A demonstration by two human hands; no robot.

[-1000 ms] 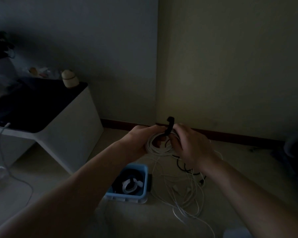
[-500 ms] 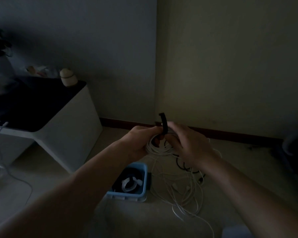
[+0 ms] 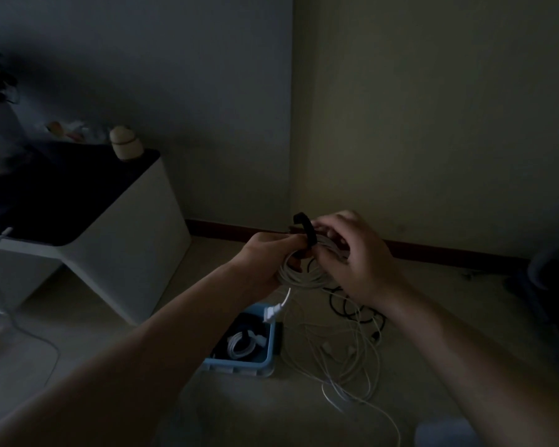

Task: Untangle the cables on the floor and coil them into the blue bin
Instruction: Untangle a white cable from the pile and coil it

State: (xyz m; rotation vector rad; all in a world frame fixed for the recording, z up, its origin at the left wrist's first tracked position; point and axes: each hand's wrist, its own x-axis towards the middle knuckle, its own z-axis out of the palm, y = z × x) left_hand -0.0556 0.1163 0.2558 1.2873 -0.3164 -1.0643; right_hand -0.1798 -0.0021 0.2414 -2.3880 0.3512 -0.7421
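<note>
left hand grips white cable coil above blue bin so loops stay put, right hand fingers curled pinching black strap to bind it.

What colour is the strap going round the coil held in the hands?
The strap is black; head view.

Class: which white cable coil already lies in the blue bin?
The small white coil down in the blue bin; the bigger white coil is held by the left hand and right hand.
</note>
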